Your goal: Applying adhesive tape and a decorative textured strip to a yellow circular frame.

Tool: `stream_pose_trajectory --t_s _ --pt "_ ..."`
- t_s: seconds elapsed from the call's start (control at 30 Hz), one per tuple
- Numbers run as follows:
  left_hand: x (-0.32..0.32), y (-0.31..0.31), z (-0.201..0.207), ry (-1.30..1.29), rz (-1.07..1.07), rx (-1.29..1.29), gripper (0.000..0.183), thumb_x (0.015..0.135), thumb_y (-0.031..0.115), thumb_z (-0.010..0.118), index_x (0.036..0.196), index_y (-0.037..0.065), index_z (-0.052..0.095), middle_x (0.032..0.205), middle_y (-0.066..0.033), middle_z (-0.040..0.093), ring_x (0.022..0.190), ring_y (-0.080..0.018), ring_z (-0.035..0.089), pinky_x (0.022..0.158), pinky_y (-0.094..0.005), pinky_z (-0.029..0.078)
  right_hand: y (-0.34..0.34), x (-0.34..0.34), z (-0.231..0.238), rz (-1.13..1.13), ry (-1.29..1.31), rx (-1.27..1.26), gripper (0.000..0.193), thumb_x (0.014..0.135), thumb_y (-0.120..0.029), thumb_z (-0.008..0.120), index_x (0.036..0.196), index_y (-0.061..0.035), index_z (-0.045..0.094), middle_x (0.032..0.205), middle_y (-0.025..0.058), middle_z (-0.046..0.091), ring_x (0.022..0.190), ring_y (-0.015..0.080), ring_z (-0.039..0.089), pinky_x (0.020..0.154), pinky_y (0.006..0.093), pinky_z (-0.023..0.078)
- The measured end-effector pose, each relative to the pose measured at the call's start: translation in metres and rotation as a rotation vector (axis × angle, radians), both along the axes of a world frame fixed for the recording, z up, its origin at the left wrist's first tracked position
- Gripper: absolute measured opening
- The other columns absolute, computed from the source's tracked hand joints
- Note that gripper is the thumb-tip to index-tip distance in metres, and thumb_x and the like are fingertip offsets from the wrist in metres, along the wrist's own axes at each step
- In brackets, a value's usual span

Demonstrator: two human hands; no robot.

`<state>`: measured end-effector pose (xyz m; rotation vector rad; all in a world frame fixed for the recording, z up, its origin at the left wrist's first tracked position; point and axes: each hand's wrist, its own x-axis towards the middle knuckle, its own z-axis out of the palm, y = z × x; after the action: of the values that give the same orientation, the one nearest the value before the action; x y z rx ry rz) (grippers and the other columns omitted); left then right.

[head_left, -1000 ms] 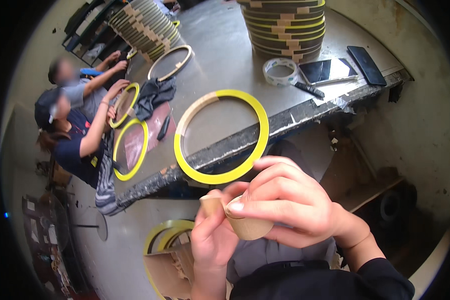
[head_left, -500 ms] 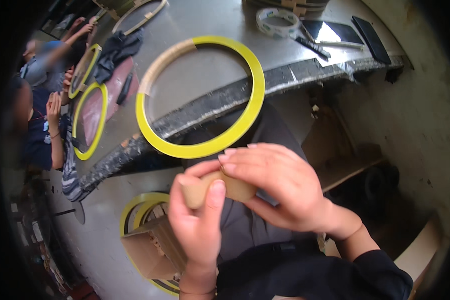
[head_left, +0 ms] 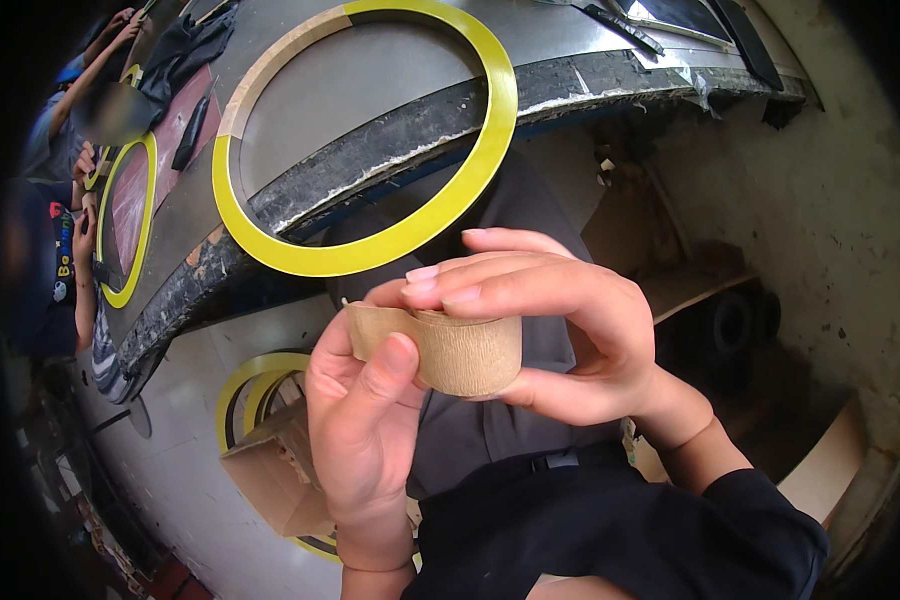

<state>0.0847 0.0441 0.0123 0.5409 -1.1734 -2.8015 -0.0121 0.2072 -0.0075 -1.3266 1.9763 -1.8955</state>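
My right hand grips a roll of brown crepe-paper tape, with fingers over its top and the thumb underneath. A short free end comes off the roll's left side. My left hand pinches that end between thumb and fingers. Beyond my hands, a large flat yellow ring lies over the table's edge, its near part jutting out above my lap. Brown tape covers a stretch of the ring at its upper left. Neither hand touches the ring.
The metal table has a worn black edge. A black cutter lies at the far right. Another yellow ring and a black-handled tool are left, near co-workers' hands. Below stands a cardboard box among more rings.
The roll has turned so its wrinkled side shows, and the right hand's fingers have spread around it. A short tape end now stands out to the left. The view has shifted, moving the ring up and left.
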Motion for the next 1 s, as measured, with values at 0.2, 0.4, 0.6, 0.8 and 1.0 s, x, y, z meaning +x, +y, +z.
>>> stream_pose_trajectory --t_s 0.2,0.4,0.6,0.8,1.0 --pt "0.000 0.002 -0.002 0.054 0.043 -0.066 0.034 0.090 0.008 0.072 0.120 -0.003 0.061 0.115 -0.0093 0.066 0.108 -0.0181 0.063 0.097 -0.0323 0.049 0.001 -0.002 -0.015 0.196 -0.170 -0.211 0.048 0.082 -0.005 0.074 0.126 -0.0001 0.056 0.133 0.0189 0.061 0.124 0.0368 0.059 0.105 0.0433 0.048" --pt "-0.004 0.005 0.005 0.115 0.009 -0.914 0.020 0.078 -0.005 0.080 0.080 -0.002 0.060 0.113 -0.0126 0.058 0.102 -0.0206 0.065 0.092 -0.0335 0.056 0.033 -0.006 0.021 0.183 -0.169 0.366 0.044 0.087 -0.019 0.075 0.117 -0.0019 0.049 0.134 0.0195 0.055 0.111 0.0391 0.062 0.091 0.0429 0.052" --pt "-0.019 0.003 -0.003 0.277 -0.145 -0.998 0.025 0.075 0.000 0.084 0.082 0.001 0.061 0.102 -0.0121 0.062 0.092 -0.0201 0.065 0.080 -0.0314 0.057 0.040 -0.009 0.030 0.152 -0.326 0.239 0.038 0.089 -0.014 0.073 0.122 -0.0031 0.057 0.120 0.0146 0.055 0.110 0.0335 0.060 0.089 0.0382 0.052" --pt "-0.036 -0.002 0.001 0.296 0.251 -2.109 0.043 0.078 0.026 0.083 0.113 0.006 0.066 0.106 -0.0070 0.063 0.097 -0.0267 0.057 0.090 -0.0414 0.044 0.050 -0.017 -0.005 0.050 -0.769 0.163 0.035 0.093 -0.014 0.070 0.123 -0.0034 0.057 0.124 0.0088 0.051 0.116 0.0177 0.057 0.092 0.0339 0.052" --pt "-0.048 -0.021 -0.035 0.397 0.164 -1.888 0.033 0.078 0.015 0.078 0.110 0.009 0.071 0.100 -0.0041 0.063 0.095 -0.0251 0.056 0.091 -0.0397 0.039 0.031 -0.020 -0.062 -0.039 -0.738 0.247 0.033 0.094 -0.019 0.070 0.121 -0.0023 0.060 0.115 0.0065 0.056 0.096 0.0139 0.063 0.085 0.0280 0.051"
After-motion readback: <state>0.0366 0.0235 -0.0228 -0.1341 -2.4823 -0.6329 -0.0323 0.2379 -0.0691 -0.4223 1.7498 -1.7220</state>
